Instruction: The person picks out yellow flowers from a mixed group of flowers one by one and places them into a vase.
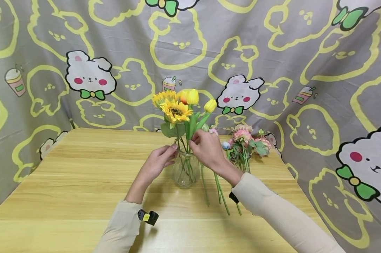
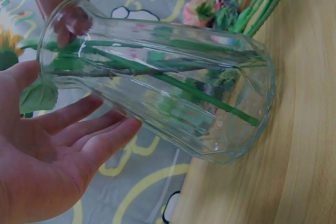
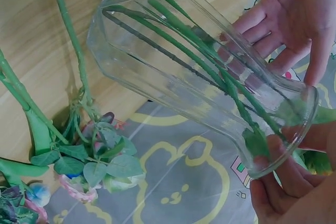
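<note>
A clear glass vase [image 1: 185, 170] stands upright on the table, holding sunflowers [image 1: 176, 111] and yellow tulips [image 1: 193, 96]. Their green stems [image 3: 194, 51] cross inside the glass. My left hand [image 1: 159, 161] is at the vase's left side, its thumb by the rim and its fairly straight fingers [image 2: 107, 137] touching the glass below the neck. At the mouth, my right hand [image 1: 207, 147] pinches tulip stems. In the right wrist view some of its fingers [image 3: 289, 169] show at and within the rim; the exact grip is partly hidden by leaves and glass.
Right of the vase lie pink flowers [image 1: 242, 137] with leaves, and a small blue bloom [image 1: 226, 145]. Several loose stems [image 1: 220, 191] point toward the front of the wooden table [image 1: 83, 182]. A patterned grey cloth [image 1: 130, 42] hangs behind and at both sides.
</note>
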Motion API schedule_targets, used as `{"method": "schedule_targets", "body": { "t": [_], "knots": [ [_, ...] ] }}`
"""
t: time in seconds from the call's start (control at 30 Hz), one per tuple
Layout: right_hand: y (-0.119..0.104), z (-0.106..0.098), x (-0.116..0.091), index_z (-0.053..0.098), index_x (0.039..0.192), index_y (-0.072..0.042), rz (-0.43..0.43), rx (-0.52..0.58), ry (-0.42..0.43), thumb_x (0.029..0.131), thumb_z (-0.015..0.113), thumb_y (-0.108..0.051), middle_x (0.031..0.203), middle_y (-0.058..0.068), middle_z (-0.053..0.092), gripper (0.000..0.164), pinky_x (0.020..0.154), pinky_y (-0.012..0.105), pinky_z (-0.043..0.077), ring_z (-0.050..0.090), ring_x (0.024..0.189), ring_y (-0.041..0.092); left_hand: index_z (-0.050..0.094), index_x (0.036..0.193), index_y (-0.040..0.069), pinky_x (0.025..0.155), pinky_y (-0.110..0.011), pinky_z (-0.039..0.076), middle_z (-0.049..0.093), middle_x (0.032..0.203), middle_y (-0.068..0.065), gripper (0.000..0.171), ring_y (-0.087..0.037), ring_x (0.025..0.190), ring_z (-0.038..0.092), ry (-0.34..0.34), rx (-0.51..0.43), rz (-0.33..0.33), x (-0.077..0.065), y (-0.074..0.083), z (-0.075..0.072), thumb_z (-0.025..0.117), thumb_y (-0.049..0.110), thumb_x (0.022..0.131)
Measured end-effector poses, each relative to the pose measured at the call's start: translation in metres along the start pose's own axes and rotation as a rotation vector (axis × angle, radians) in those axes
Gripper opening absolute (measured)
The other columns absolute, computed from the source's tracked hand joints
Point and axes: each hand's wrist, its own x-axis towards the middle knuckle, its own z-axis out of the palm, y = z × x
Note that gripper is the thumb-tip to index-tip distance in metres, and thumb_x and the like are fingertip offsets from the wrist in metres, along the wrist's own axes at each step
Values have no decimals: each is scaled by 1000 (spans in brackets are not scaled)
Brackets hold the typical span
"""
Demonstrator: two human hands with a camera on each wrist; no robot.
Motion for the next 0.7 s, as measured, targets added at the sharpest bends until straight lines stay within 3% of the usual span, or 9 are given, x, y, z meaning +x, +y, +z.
{"method": "schedule_targets", "body": {
  "t": [0.47, 0.7],
  "knots": [
    [2, -1, -1, 69, 92, -5, -17, 52, 33, 92, 70, -10, 84, 8, 75, 5, 55, 25, 58, 68, 63, 16, 52, 144, -1, 107, -41, 54, 55, 144, -22, 72, -34, 136, 54, -2, 2, 3, 1, 1, -1, 52, 57, 101],
    [6, -6, 0, 69, 93, -5, -21, 108, 99, 94, 68, -10, 79, 8, 74, 6, 62, 34, 59, 68, 64, 20, 51, 145, -1, 107, -40, 54, 55, 145, -23, 73, -34, 136, 54, -2, 10, 2, 1, 0, -1, 52, 58, 101]
  ]
}}
